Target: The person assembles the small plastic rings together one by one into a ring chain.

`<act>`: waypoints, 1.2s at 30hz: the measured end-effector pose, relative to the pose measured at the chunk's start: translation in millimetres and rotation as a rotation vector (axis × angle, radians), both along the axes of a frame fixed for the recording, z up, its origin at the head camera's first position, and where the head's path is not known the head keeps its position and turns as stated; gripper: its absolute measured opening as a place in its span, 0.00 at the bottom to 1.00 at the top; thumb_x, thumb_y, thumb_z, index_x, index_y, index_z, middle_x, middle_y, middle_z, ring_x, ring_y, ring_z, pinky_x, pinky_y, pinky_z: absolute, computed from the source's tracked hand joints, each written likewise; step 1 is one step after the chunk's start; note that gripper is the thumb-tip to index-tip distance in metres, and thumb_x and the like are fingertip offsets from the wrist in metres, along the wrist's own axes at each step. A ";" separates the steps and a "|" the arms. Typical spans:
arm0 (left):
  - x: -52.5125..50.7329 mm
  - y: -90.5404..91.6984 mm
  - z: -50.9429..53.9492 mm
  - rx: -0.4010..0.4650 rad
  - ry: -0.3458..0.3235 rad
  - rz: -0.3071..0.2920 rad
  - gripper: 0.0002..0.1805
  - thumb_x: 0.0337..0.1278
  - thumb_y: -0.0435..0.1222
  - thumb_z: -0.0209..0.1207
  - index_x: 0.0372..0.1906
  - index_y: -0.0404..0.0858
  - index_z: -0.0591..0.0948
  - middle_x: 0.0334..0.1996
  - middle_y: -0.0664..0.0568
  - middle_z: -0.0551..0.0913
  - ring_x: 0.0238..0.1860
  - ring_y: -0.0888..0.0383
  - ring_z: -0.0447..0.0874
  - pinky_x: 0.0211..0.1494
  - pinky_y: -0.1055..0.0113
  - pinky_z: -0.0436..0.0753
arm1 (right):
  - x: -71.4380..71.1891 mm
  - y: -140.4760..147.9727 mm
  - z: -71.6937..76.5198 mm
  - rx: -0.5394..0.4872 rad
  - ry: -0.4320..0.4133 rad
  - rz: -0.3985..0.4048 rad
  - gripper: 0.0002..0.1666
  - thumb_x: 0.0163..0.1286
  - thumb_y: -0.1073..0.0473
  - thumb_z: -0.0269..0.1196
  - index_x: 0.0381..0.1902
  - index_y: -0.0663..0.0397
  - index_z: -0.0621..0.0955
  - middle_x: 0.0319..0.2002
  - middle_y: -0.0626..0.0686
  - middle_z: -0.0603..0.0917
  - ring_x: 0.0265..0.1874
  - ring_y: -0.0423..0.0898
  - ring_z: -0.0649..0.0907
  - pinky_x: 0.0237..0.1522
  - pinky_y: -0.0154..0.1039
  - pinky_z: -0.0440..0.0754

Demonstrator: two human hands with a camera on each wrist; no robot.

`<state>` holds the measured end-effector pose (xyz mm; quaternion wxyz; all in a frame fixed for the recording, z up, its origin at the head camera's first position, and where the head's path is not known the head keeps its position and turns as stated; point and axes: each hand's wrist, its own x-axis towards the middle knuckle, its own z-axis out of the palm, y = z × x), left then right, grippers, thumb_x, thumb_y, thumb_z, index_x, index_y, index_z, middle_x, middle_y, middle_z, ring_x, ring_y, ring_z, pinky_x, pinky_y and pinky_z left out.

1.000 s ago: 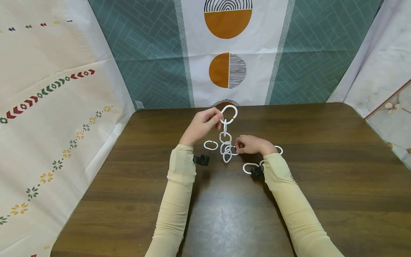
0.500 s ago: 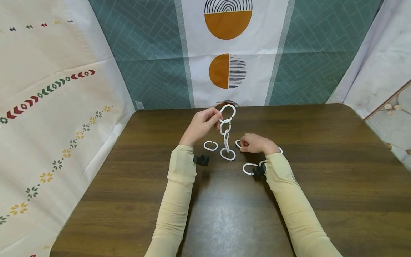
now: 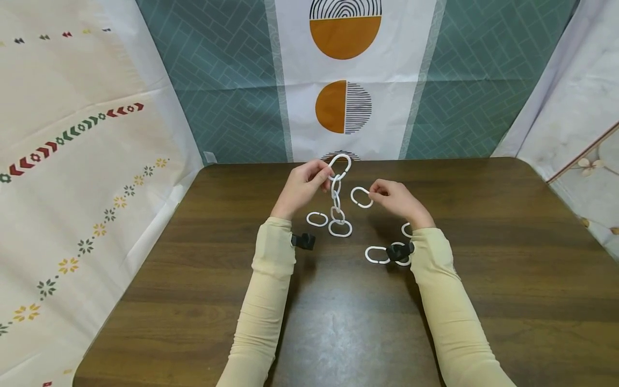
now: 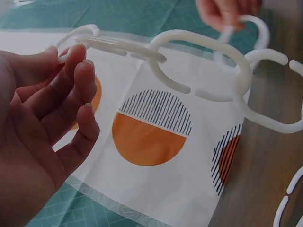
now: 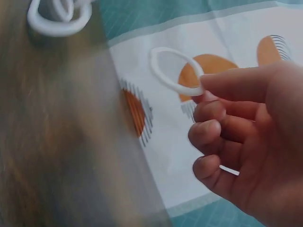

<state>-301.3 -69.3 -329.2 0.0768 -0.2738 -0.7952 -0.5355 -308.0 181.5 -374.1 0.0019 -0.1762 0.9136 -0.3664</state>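
My left hand (image 3: 303,185) pinches the top link of a white plastic chain (image 3: 337,200) between thumb and forefinger. The chain hangs down from it, and its lowest link is at the tabletop. In the left wrist view, the links (image 4: 203,40) pass through each other, and each has a small gap in its side. To the right, my right hand (image 3: 396,199) pinches a single white oval link (image 3: 361,197) by its end, apart from the chain. The right wrist view shows that link (image 5: 158,68) between thumb and fingertips.
On the brown table (image 3: 193,301) a loose white link (image 3: 317,219) lies left of the chain. More loose links (image 3: 377,255) lie by the right wrist, partly hidden by its black camera mount (image 3: 399,251). A patterned cloth (image 3: 232,97) hangs behind the table.
My right hand has lifted its link off the table and moved it up and away from the chain. The left hand has barely moved, while the chain has straightened.
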 end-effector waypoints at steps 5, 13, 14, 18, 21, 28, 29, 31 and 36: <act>-3.4 2.5 -5.6 -0.020 -0.017 0.008 0.10 0.70 0.33 0.53 0.38 0.30 0.80 0.25 0.42 0.80 0.30 0.42 0.80 0.35 0.71 0.77 | 2.7 -2.5 9.6 -0.277 -0.093 -0.100 0.09 0.71 0.60 0.55 0.39 0.64 0.77 0.21 0.45 0.74 0.22 0.38 0.73 0.27 0.32 0.70; -4.9 2.9 -10.8 -0.038 -0.013 0.040 0.10 0.69 0.34 0.54 0.38 0.31 0.82 0.25 0.42 0.81 0.29 0.47 0.80 0.36 0.65 0.79 | 3.6 -9.6 17.0 -0.665 -0.286 -0.089 0.10 0.70 0.62 0.51 0.28 0.53 0.75 0.16 0.42 0.70 0.16 0.36 0.70 0.24 0.28 0.67; -4.9 3.1 -11.1 -0.041 -0.011 0.038 0.10 0.69 0.34 0.54 0.38 0.31 0.82 0.25 0.43 0.81 0.28 0.49 0.80 0.36 0.65 0.80 | 3.6 -10.0 17.0 -0.677 -0.299 -0.082 0.10 0.70 0.62 0.51 0.27 0.53 0.75 0.16 0.42 0.70 0.16 0.36 0.70 0.24 0.29 0.66; -5.3 5.1 -12.2 -0.051 0.006 0.029 0.10 0.67 0.35 0.56 0.39 0.31 0.83 0.25 0.44 0.81 0.27 0.53 0.79 0.35 0.64 0.79 | 3.4 -11.3 16.4 -0.716 -0.335 -0.077 0.13 0.70 0.63 0.50 0.24 0.50 0.75 0.15 0.41 0.71 0.15 0.35 0.69 0.23 0.29 0.65; -4.9 8.0 -12.5 -0.053 0.014 0.022 0.10 0.67 0.35 0.57 0.39 0.31 0.83 0.25 0.44 0.82 0.27 0.52 0.79 0.33 0.68 0.77 | 2.8 -11.6 15.7 -0.738 -0.347 -0.075 0.14 0.70 0.63 0.50 0.24 0.50 0.75 0.15 0.41 0.71 0.15 0.35 0.68 0.23 0.29 0.64; -2.6 14.4 -12.4 -0.059 0.009 0.019 0.08 0.65 0.35 0.58 0.38 0.33 0.83 0.28 0.38 0.84 0.28 0.48 0.79 0.32 0.70 0.75 | 3.0 -10.8 17.1 -0.768 -0.364 -0.072 0.15 0.72 0.62 0.50 0.24 0.51 0.76 0.16 0.42 0.70 0.15 0.36 0.68 0.24 0.30 0.65; -2.8 15.0 -12.4 -0.060 0.016 0.019 0.08 0.65 0.35 0.59 0.38 0.33 0.84 0.28 0.38 0.84 0.27 0.49 0.79 0.32 0.70 0.75 | 3.0 -10.7 17.2 -0.768 -0.363 -0.072 0.15 0.72 0.61 0.50 0.24 0.50 0.76 0.16 0.42 0.70 0.15 0.36 0.68 0.24 0.30 0.65; -2.5 16.3 -12.2 -0.060 0.023 0.018 0.07 0.64 0.35 0.59 0.37 0.34 0.84 0.28 0.40 0.84 0.26 0.53 0.78 0.31 0.70 0.76 | 3.3 -11.1 17.9 -0.764 -0.358 -0.066 0.14 0.73 0.61 0.50 0.26 0.50 0.76 0.16 0.42 0.70 0.16 0.36 0.68 0.24 0.29 0.65; -2.8 18.9 -13.0 -0.073 0.035 0.007 0.07 0.63 0.35 0.60 0.36 0.35 0.84 0.26 0.45 0.84 0.24 0.58 0.77 0.30 0.71 0.76 | 6.0 -14.8 19.4 -0.749 -0.335 -0.039 0.13 0.73 0.60 0.51 0.28 0.52 0.76 0.17 0.42 0.70 0.16 0.36 0.69 0.24 0.30 0.65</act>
